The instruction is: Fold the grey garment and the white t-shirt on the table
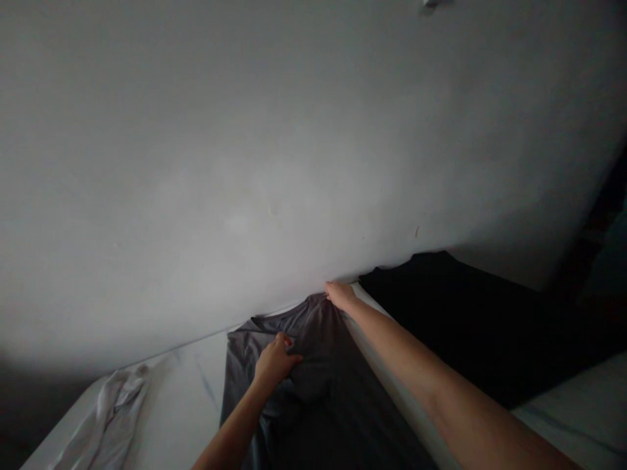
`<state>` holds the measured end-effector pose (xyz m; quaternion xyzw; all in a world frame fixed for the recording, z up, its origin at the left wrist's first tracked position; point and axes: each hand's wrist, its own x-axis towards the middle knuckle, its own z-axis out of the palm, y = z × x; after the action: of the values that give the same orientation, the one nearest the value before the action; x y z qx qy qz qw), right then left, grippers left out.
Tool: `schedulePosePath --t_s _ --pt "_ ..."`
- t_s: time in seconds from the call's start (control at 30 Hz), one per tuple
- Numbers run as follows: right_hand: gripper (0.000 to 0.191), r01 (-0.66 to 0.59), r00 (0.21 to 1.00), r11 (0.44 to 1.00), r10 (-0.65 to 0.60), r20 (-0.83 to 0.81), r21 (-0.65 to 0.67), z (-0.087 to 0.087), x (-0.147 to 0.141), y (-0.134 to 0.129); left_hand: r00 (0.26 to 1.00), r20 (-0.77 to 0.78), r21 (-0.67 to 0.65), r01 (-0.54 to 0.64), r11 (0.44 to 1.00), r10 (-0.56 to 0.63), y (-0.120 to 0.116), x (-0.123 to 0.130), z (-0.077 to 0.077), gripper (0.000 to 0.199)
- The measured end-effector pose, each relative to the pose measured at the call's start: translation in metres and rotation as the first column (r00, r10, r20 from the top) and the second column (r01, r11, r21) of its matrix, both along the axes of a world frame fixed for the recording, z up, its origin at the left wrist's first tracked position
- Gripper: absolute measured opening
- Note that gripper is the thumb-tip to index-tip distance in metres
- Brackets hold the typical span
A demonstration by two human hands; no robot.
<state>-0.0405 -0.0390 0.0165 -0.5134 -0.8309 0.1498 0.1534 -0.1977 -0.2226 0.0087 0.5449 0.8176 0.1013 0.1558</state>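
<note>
A dark grey T-shirt (313,378) lies spread on a white sheet, its neckline toward the wall and some creases in its middle. My right hand (341,296) is closed on the shirt's shoulder at the far right corner, close to the foot of the wall. Over the upper chest of the shirt is my left hand (277,360), its thumb held apart from the partly bent fingers and nothing seen between them. Whether the left fingertips touch the cloth is hard to make out in the dim light.
A black garment (470,313) lies flat to the right. On the left, a crumpled light-coloured cloth (110,418) rests on the white sheet (181,391). A plain grey wall (274,163) rises along the far edge.
</note>
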Motion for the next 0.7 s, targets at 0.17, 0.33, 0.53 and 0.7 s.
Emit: schedulePosePath --t_s 0.17,0.33,0.53,0.7 --pt "0.024 -0.101 0.995 0.991 0.1 0.012 0.093 -0.013 0.015 -0.033 0.999 -0.042 0.022 0.034 0.999 -0.033 -0.004 0.001 0.002 0.027" --pt "0.044 -0.428 0.904 0.897 0.426 0.045 0.108 -0.038 0.051 -0.079 0.997 -0.077 0.064 0.034 0.997 -0.03 -0.007 0.005 0.003 0.026" --pt "0.053 -0.395 0.918 0.917 0.396 -0.013 0.056 -0.026 0.1 -0.143 0.963 -0.271 0.202 0.055 0.978 0.002 -0.03 0.026 0.02 0.027" --pt "0.016 -0.361 0.929 0.932 0.362 -0.084 0.021 0.001 0.15 -0.251 0.906 -0.359 0.16 0.298 0.941 -0.226 -0.069 0.056 0.036 0.018"
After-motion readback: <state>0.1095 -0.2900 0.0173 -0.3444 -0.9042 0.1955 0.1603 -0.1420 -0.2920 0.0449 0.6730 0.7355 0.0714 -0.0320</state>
